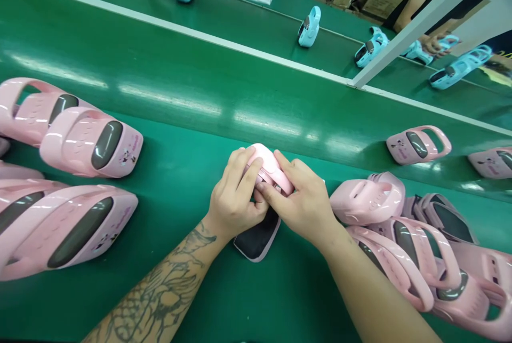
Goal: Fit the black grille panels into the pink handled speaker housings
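1. We have a pink piece (266, 159) in front of us, held up in the middle, over the green table (180, 284).
2. Our left hand (236, 193) is curled around its left side, with the fingers bent and pressing on it. Our right hand (306, 201) grips the other side, with the thumb tucked in low near the left fingers.
3. A dark flat piece (256, 239) pokes out below our hands. We cannot tell if it is joined to the pink one, because our fingers hide that spot.
4. The pink looks smooth and shiny, so it might slip if our fingers let go a little on one side.
5. Our thumb and fingers are close together at the gap, so a hard push could pinch the skin.
6. If we press crookedly, we might scratch or bend an edge.
7. The right pile of pink cases (370, 201) is near our right arm and leans all over. A bump from our elbow could make it slide.
8. The left group of pink cases (90, 143) sits farther from our hands, so we would probably not knock it.
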`<action>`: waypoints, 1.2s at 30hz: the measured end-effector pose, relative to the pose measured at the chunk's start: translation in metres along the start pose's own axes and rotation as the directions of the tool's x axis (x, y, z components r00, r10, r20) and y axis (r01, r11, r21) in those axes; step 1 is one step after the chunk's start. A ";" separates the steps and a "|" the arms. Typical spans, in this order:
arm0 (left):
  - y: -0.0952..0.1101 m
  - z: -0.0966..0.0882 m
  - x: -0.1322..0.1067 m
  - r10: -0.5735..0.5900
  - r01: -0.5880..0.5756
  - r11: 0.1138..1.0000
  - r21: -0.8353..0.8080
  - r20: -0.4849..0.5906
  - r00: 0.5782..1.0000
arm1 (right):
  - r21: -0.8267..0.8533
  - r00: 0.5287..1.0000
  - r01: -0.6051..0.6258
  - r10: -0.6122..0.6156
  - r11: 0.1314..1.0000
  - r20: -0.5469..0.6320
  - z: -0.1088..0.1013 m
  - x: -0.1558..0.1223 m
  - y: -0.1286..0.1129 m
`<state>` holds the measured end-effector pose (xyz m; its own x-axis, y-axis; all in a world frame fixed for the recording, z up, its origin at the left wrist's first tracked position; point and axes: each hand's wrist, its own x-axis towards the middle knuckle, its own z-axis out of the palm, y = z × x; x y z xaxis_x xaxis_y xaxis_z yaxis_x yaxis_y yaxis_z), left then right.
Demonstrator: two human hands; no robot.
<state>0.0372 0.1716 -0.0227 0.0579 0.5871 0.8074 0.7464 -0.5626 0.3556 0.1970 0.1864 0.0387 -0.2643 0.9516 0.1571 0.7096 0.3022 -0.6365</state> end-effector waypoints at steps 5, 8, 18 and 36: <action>0.003 0.001 -0.002 -0.024 0.024 1.000 -0.014 -0.005 1.000 | 0.042 1.000 -0.020 0.021 0.999 -0.015 0.001 0.000 -0.001; 0.004 -0.003 0.000 -0.019 0.020 1.000 -0.012 0.050 0.999 | 0.078 0.989 -0.124 0.117 0.989 0.087 -0.007 -0.002 0.004; -0.020 -0.011 0.005 -0.090 0.474 0.714 -0.515 0.604 0.792 | -0.030 0.947 -0.192 0.193 0.981 0.258 -0.041 -0.014 0.016; 0.012 0.000 -0.008 -0.301 0.426 0.865 -0.266 0.404 0.864 | -0.133 0.931 -0.051 0.096 0.990 0.351 -0.048 -0.009 -0.003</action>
<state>0.0456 0.1602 -0.0251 0.0932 0.9118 0.3999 0.4941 -0.3911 0.7765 0.2286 0.1791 0.0758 -0.4077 0.8952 -0.1799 0.8030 0.2577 -0.5374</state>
